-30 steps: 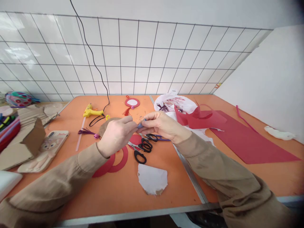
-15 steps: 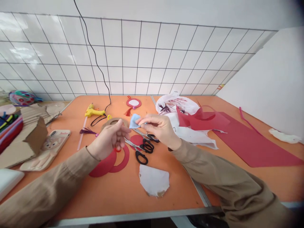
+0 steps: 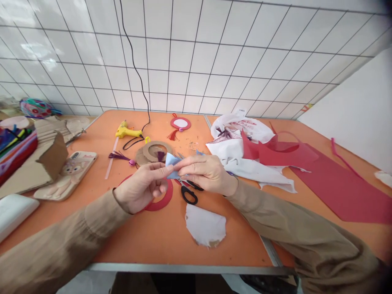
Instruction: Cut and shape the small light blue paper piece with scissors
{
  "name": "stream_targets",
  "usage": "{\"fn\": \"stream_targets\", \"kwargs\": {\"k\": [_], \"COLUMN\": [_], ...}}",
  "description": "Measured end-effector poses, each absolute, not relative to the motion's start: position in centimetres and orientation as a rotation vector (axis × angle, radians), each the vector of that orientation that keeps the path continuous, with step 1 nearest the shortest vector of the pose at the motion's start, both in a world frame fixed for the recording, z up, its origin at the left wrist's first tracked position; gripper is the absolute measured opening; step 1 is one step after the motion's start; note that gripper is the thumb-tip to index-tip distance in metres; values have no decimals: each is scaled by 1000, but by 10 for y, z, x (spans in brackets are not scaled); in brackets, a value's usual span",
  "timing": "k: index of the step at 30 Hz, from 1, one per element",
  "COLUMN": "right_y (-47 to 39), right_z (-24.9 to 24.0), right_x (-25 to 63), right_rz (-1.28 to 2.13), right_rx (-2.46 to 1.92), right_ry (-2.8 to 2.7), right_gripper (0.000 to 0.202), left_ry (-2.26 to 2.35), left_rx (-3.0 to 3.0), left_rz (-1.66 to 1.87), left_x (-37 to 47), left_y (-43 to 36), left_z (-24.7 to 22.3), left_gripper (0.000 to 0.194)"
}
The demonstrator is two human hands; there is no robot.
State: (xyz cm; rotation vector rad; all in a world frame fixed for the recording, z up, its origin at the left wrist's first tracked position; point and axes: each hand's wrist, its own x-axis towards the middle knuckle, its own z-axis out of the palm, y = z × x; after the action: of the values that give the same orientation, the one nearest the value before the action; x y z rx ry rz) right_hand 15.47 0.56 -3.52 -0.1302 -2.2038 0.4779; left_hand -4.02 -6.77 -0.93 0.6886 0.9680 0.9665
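A small light-blue piece of fabric or paper (image 3: 171, 160) is pinched between my two hands above the middle of the table. My left hand (image 3: 143, 183) grips its left side with thumb and forefinger. On its right side my right hand (image 3: 206, 173) holds it, covering part of it. Black-handled scissors (image 3: 189, 196) lie beneath my hands, their blades mostly hidden. A red ring (image 3: 162, 203) sits partly behind my left hand. Just beyond my hands are a brown cardboard ring (image 3: 150, 148) and a purple tassel (image 3: 119, 156) with a bead.
A yellow glue gun (image 3: 128, 130) lies at the back left, its black cord running up the wall. A phone (image 3: 69, 175) and cardboard (image 3: 36, 163) are at left. White cloth (image 3: 206, 224) lies in front; red sheets (image 3: 333, 188) and a plastic bag (image 3: 245, 128) are at right.
My left hand has moved in and taken hold of the light-blue piece, which only my right hand held before. The view has tilted downward.
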Motion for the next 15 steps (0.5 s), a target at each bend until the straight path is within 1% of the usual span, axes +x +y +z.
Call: {"fn": "stream_targets", "kwargs": {"k": [2,6,8,12,15], "right_y": [6,7,8,9,10], "right_z": [-37,-38,-39,-40,-41], "right_x": [155,154,154,154,154], "right_rz": [447,488,513,530,569], "right_rx": [-156,-238,-247,-206,-198], "right_ry": [-2213,-2172,-2168,-2210,-2233], "right_gripper": [13,13,13,12,12], "left_ry": [1046,1091,1037,927,956], "left_rx": [643,664,759,874,886], "left_rz": [1033,1033,997,917,905], "left_x": [-43,-50,-53,-57,-59], "left_y": [-67,-67,-68,-68,-65], "left_z": [-7,-7,-9,-17,-20], "left_gripper": [13,38,44,32,29]}}
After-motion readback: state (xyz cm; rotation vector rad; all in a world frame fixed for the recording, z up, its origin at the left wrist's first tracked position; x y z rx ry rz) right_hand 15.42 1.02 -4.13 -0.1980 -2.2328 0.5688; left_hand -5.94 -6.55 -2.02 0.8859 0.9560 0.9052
